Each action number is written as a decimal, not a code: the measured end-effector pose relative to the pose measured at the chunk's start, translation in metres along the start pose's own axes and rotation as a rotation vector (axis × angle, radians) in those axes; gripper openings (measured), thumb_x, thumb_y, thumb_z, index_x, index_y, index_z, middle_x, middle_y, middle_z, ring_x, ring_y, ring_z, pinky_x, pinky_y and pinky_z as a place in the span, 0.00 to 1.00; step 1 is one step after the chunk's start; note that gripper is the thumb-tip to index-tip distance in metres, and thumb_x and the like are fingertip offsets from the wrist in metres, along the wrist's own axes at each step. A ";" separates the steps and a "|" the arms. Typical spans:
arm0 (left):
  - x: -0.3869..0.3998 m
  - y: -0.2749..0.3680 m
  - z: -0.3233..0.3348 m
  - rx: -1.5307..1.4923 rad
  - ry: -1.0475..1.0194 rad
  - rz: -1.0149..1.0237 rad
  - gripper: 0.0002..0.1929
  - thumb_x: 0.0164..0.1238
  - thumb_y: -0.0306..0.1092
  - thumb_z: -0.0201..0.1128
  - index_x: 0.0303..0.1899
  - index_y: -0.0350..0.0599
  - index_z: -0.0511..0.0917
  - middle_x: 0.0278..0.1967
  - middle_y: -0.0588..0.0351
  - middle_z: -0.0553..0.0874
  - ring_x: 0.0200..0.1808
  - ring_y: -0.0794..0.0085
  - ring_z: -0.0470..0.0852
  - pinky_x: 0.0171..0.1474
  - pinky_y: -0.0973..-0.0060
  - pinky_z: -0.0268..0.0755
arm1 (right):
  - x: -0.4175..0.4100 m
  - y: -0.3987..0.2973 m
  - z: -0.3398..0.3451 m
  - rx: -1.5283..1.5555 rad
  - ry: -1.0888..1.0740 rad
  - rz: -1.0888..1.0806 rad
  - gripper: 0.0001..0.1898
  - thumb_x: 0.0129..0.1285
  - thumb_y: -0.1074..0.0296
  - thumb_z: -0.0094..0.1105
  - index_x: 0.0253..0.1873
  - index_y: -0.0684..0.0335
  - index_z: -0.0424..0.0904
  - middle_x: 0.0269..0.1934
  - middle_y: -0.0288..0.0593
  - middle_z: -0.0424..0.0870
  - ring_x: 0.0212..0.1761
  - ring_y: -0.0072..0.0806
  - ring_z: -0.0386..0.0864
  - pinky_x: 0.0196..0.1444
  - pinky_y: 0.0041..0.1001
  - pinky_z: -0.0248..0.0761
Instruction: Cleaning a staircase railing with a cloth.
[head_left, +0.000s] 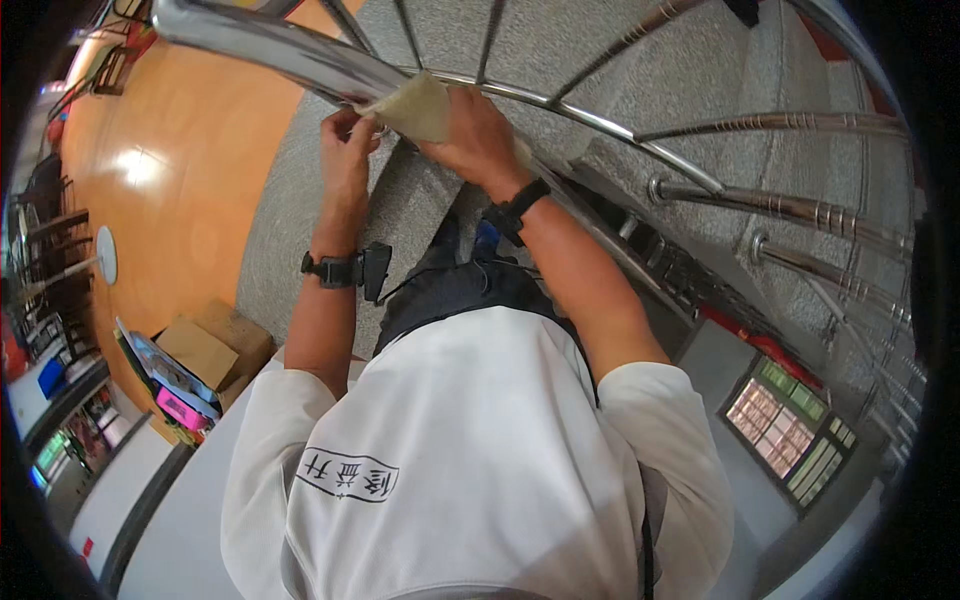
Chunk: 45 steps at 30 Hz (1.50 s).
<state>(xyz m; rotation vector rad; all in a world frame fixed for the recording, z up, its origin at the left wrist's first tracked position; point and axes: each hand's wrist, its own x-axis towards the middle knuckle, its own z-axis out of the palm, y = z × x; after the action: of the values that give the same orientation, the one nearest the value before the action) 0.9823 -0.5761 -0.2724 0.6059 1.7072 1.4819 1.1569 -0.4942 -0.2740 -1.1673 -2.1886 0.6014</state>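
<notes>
A thick polished steel handrail slants down from the upper left toward my hands. A pale yellowish cloth is draped over its lower stretch. My left hand pinches the cloth's left edge between thumb and fingers, close beside the rail. Over the cloth's right side lies my right hand, its fingers curled round the cloth and rail with the fingertips hidden. Each wrist carries a black strap; the left one bears a small black device.
Steel balusters and a lower rail border grey stone steps on the right. An orange floor spreads at left, with a cardboard box and a pink item beside a white wall. Chairs stand far left.
</notes>
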 end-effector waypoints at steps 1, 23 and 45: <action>-0.002 0.003 0.004 0.011 -0.015 -0.006 0.28 0.71 0.45 0.68 0.61 0.35 0.70 0.56 0.47 0.79 0.56 0.62 0.81 0.57 0.66 0.77 | -0.012 0.014 -0.004 0.020 -0.018 0.002 0.31 0.47 0.56 0.77 0.53 0.64 0.74 0.47 0.56 0.81 0.50 0.56 0.81 0.52 0.49 0.77; 0.005 -0.019 0.050 -0.080 -0.114 -0.058 0.27 0.73 0.57 0.66 0.56 0.41 0.76 0.47 0.58 0.83 0.48 0.72 0.81 0.54 0.67 0.75 | -0.200 0.198 -0.087 -0.033 -0.430 0.571 0.31 0.49 0.61 0.81 0.57 0.63 0.75 0.52 0.54 0.81 0.59 0.53 0.77 0.59 0.49 0.72; -0.030 0.008 0.028 -0.278 -0.404 0.062 0.33 0.76 0.58 0.60 0.67 0.36 0.74 0.57 0.48 0.83 0.58 0.64 0.79 0.62 0.68 0.73 | 0.019 -0.037 -0.016 0.019 -0.306 0.118 0.34 0.46 0.58 0.81 0.54 0.73 0.74 0.51 0.65 0.80 0.55 0.60 0.80 0.55 0.50 0.75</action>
<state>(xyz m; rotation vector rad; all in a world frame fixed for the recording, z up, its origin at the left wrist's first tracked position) 1.0212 -0.5808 -0.2576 0.7518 1.1610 1.4865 1.1373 -0.4948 -0.2341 -1.2708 -2.3693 0.9014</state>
